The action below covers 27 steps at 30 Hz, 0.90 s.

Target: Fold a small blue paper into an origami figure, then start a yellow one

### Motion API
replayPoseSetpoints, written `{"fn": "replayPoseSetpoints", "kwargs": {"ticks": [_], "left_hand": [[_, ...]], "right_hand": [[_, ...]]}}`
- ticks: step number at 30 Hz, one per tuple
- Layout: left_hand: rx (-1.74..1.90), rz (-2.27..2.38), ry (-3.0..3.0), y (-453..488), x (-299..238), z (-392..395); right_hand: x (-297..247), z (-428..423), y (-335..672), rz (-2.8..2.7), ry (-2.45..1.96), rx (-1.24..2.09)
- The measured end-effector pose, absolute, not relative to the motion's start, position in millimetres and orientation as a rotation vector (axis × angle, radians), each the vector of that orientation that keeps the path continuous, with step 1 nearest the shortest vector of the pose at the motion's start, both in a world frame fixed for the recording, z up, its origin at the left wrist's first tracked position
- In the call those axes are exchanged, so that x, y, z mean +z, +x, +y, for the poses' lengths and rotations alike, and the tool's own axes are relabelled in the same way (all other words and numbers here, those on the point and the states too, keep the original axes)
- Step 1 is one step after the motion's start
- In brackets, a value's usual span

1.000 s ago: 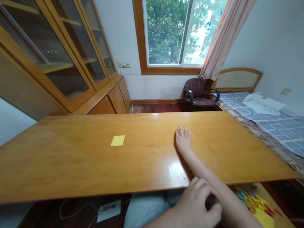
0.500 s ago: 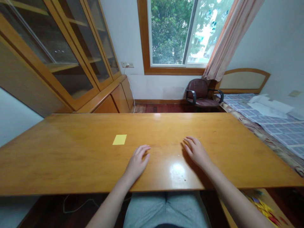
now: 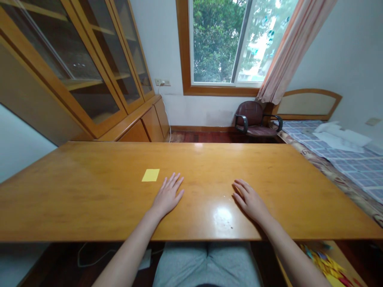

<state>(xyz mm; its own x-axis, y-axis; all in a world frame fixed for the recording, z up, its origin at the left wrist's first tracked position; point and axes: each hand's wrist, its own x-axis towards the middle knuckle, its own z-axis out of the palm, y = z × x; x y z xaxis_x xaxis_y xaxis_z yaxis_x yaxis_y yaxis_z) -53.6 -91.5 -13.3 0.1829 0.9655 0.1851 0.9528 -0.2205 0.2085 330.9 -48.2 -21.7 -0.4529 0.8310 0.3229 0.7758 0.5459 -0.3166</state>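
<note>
A square of yellow paper (image 3: pixel 150 175) lies flat on the wooden table (image 3: pixel 104 199), left of centre. Just to its right, my left hand (image 3: pixel 168 196) rests palm down on the tabletop with its fingers spread, apart from the paper. Farther right, my right hand (image 3: pixel 249 200) lies on the table with fingers stretched out toward the left and slightly curved. Neither hand holds anything.
An open drawer (image 3: pixel 281 265) with yellow and red items shows below the table at the right. A glass-fronted cabinet (image 3: pixel 98 119) stands at the left. Beyond the table are a brown armchair (image 3: pixel 251 115) and a bed (image 3: pixel 344 159) with white sheets.
My left hand has shifted left toward the yellow paper and its fingers have spread flat. My right hand has lowered onto the table, a little nearer to me. The paper has stayed put.
</note>
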Motion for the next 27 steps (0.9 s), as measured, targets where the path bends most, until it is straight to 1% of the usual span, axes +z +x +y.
{"fn": "replayPoseSetpoints", "kwargs": {"ticks": [5,27], "left_hand": [[0.386,1.953,2.397,-52.1,-13.5,-92.9],[0.391,1.959,2.398,-52.3,-13.8,-93.4]], "right_hand": [[-21.6,-48.1,330.7,-2.312,-1.316,0.177],[-22.5,-50.0,329.6,-2.291,-1.342,0.176]]}}
